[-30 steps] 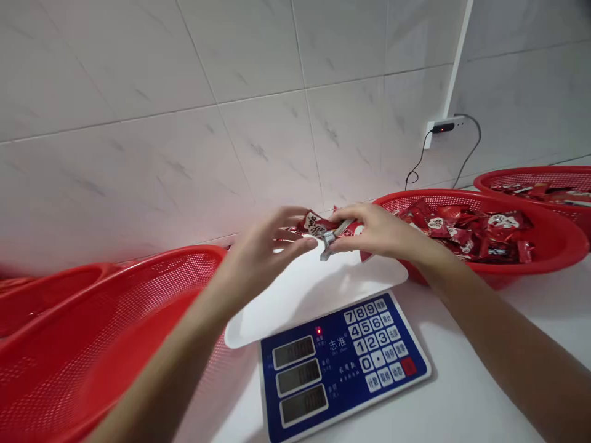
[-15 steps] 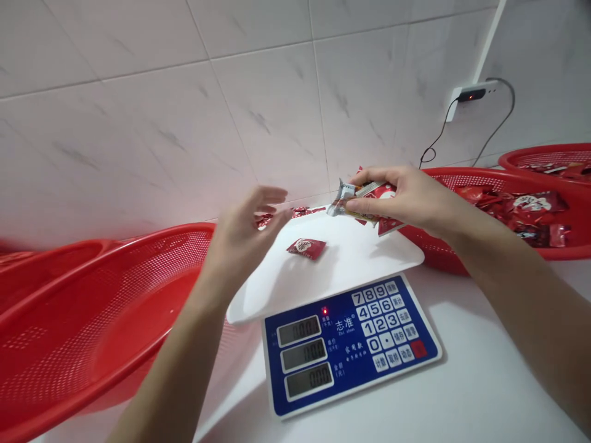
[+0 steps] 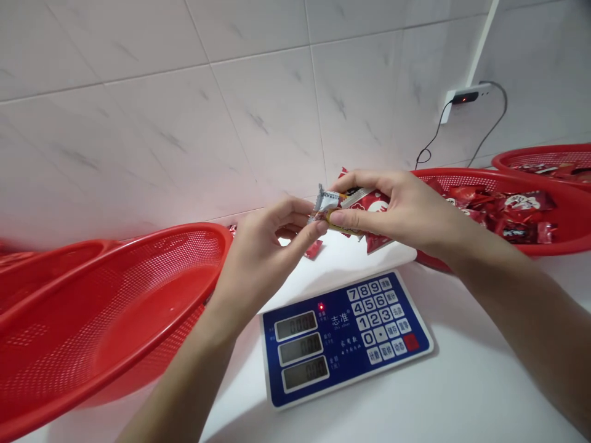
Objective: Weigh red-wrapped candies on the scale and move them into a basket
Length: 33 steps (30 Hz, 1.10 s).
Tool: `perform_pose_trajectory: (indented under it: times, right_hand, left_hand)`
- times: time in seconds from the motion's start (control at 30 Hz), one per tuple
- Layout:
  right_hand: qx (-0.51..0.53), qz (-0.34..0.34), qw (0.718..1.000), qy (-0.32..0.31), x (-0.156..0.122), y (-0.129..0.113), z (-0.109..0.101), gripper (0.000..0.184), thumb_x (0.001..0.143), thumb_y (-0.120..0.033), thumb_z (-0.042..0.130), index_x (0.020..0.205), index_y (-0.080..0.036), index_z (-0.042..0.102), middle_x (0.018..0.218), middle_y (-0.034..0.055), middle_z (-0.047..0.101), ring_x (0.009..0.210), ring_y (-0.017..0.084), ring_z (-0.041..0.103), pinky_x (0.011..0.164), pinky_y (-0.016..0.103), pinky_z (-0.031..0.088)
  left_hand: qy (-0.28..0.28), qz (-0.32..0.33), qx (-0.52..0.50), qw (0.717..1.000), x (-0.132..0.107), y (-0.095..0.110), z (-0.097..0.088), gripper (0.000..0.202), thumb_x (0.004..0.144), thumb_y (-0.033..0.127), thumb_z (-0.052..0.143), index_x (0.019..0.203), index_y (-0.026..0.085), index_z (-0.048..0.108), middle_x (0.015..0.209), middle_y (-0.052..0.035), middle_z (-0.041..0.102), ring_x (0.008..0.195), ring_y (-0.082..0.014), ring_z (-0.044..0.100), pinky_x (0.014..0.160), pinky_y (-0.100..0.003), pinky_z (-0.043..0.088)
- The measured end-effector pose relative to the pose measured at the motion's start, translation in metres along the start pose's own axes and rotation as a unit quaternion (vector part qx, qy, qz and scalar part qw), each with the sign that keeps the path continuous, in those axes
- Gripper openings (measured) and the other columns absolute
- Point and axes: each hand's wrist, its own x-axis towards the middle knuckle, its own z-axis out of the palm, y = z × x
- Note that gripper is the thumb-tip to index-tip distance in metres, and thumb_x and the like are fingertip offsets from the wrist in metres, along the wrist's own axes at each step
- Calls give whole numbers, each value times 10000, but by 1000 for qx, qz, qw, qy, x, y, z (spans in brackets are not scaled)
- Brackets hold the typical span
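Note:
My right hand (image 3: 401, 206) is closed around several wrapped sweets, among them a red packet (image 3: 375, 203) and a packet with a silver crimped end (image 3: 325, 200). Thumb and fingers of my left hand (image 3: 272, 246) pinch at that silver end. Both hands are above the white pan (image 3: 392, 257) of a digital scale (image 3: 344, 344). One red wrapped sweet (image 3: 314, 249) lies on the pan, partly hidden behind my left hand. The scale has a blue panel with number keys, and its displays appear to read zeros.
A large red perforated basket (image 3: 152, 301) stands at the left, with another red basket (image 3: 50, 264) behind it. To the right, a red basket (image 3: 572, 215) holds many wrapped sweets, and a further one (image 3: 545, 157) sits behind. A plugged cable (image 3: 434, 135) hangs on the tiled wall.
My left hand has moved right to the packets and pinches the silver end. My right hand keeps hold of the sweets. The view has shifted slightly.

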Motion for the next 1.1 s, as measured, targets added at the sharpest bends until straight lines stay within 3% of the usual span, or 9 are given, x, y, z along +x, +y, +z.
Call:
perform_pose_trajectory:
  times: [0.27,0.47,0.7,0.8,0.9,1.1]
  right_hand:
    - [-21,-29,999,-19,-1,1,-2,355,798,-325,818,1136,-220,785,1058,72,734,699,142,668,499,218,553]
    - [-44,-1,998,41,5,1,-11,320,784,-338,837,1088,-244,813,1206,75,725,751,162,700,512,233,573]
    - [-13,8,991,130,8,2,-36,264,756,-318,867,996,-223,813,892,50,755,679,162,685,536,253,577]
    - [-18,30,993,111,7,1,-38,243,717,-295,893,931,-223,803,740,24,712,608,149,651,476,233,538]
    - [-27,43,995,83,8,2,-36,230,727,-302,887,923,-217,802,714,30,701,637,168,669,497,248,554]
    - [-44,71,994,69,9,2,-33,348,784,-326,858,1113,-225,807,731,35,718,590,139,623,547,261,579]
  left_hand:
    - [19,29,61,998,-2,5,-1,66,950,244,703,900,201,705,810,-9,781,734,-170,744,708,-278,599]
    - [69,13,130,989,0,2,-8,66,940,306,691,906,258,722,875,-3,789,840,-211,737,785,-326,593]
    - [89,-30,152,984,4,-4,-22,118,903,368,706,901,253,730,913,-23,804,904,-240,743,833,-363,585]
    - [77,-48,146,985,7,-6,-28,144,878,390,710,867,248,729,917,-38,804,906,-253,745,816,-381,572]
    - [62,-64,138,986,9,-9,-31,142,869,372,708,855,232,731,898,-44,803,882,-242,748,788,-362,558]
    - [28,-106,114,987,11,-21,-25,221,866,417,742,886,197,746,901,-67,809,848,-237,751,706,-323,543]
